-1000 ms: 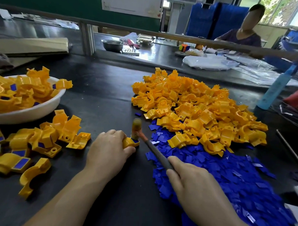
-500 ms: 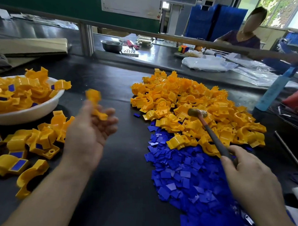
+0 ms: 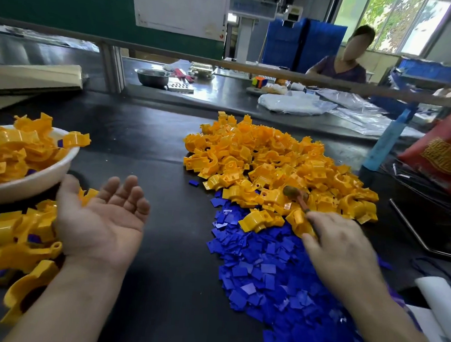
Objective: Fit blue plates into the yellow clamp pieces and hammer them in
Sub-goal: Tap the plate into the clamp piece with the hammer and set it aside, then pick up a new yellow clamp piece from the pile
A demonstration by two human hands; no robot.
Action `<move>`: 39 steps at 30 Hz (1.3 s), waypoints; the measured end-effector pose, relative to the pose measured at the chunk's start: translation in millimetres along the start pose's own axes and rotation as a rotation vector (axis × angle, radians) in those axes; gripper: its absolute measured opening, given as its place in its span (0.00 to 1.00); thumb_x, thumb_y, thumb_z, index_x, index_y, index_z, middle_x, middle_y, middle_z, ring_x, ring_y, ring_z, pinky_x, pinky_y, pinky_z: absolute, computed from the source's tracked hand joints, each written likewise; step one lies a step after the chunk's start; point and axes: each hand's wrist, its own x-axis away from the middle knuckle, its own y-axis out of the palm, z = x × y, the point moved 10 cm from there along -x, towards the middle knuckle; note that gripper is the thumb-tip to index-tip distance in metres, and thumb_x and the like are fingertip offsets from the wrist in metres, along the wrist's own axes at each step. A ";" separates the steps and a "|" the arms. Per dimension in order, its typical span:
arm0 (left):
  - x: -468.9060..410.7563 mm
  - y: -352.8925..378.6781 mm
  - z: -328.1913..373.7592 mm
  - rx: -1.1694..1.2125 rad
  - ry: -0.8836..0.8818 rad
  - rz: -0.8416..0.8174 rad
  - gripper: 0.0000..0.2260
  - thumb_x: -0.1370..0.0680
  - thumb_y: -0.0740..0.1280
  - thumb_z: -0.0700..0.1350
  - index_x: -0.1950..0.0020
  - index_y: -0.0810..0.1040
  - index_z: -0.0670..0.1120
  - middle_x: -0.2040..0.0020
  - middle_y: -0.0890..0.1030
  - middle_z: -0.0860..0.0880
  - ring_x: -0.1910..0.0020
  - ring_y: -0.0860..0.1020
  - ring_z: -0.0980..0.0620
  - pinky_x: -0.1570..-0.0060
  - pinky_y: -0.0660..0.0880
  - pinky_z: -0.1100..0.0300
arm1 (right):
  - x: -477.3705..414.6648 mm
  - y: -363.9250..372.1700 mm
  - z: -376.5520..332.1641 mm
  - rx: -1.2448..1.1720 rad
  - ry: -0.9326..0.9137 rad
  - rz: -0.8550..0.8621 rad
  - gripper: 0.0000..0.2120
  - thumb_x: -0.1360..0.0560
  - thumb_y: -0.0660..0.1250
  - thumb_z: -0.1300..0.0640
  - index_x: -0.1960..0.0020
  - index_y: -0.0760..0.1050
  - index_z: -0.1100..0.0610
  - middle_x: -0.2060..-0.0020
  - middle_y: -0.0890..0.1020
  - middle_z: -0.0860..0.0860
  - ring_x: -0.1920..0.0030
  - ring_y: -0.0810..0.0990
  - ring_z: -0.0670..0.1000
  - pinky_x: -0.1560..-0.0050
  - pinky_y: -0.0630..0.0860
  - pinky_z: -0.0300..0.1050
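Two heaps share the black surface [image 3: 163, 271]: a broad mound of loose yellow plastic clamp pieces [image 3: 271, 160] and, touching the mound's near edge, a spread of small flat blue plastic plates [image 3: 266, 271] that runs from there toward the person. One stray blue plate [image 3: 193, 183] lies alone just beside the mound's left edge.

The right hand [image 3: 342, 248] sits at the near right edge of the mound, above the seam where yellow meets blue. Its grip is closed round the reddish handle of a small hammer [image 3: 299, 201], whose brown head lies on top of the mound. Whether those fingers also touch the yellow piece under them cannot be told.

The left hand [image 3: 101, 217] is well to the left of the mound, above bare surface, palm turned up. Its grip is wide, the fingers loosely bent, and it holds nothing.

Further left of the mound stands a white plastic bowl [image 3: 37, 183], piled with yellow pieces, several of which show a blue plate set in them. More fitted clamp pieces [image 3: 17, 234] lie loose on the surface near the bowl, just beside the left wrist.

Beyond the mound, past a metal rail, a second person [image 3: 340, 70] sits at another bench with a steel bowl [image 3: 152, 77] and clear plastic bags [image 3: 294, 104]. To the mound's right are a blue upright post [image 3: 383, 144] and a red printed bag [image 3: 442, 154].
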 end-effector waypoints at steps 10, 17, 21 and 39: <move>37.0 40.6 -45.1 -0.432 -0.187 -0.099 0.19 0.21 0.60 0.60 0.53 0.79 0.46 0.63 0.82 0.47 0.68 0.79 0.52 0.66 0.73 0.58 | -37.6 66.4 -93.4 0.144 -0.431 -0.267 0.29 0.24 0.63 0.61 0.28 0.60 0.44 0.29 0.68 0.48 0.30 0.64 0.55 0.37 0.68 0.56; 56.5 51.0 -80.6 -0.771 -0.318 -0.259 0.12 0.23 0.68 0.52 0.48 0.78 0.44 0.59 0.85 0.46 0.66 0.82 0.51 0.69 0.76 0.60 | -22.2 31.0 -80.1 0.055 -0.390 -0.134 0.29 0.25 0.62 0.55 0.27 0.58 0.43 0.29 0.66 0.45 0.30 0.62 0.49 0.33 0.63 0.50; 74.2 54.7 -103.6 -0.913 -0.385 -0.410 0.20 0.30 0.74 0.55 0.41 0.79 0.50 0.49 0.86 0.47 0.52 0.85 0.49 0.57 0.80 0.58 | -0.4 10.6 -87.9 -0.009 -0.454 -0.093 0.30 0.26 0.64 0.57 0.26 0.60 0.46 0.29 0.67 0.46 0.30 0.63 0.48 0.32 0.61 0.44; 92.5 57.4 -118.8 -0.898 -0.537 -0.476 0.23 0.36 0.73 0.41 0.41 0.78 0.44 0.57 0.85 0.45 0.58 0.84 0.50 0.57 0.79 0.56 | 36.5 -8.9 -75.6 -0.150 -0.327 -0.124 0.27 0.22 0.61 0.48 0.27 0.56 0.41 0.30 0.64 0.40 0.32 0.62 0.43 0.38 0.63 0.35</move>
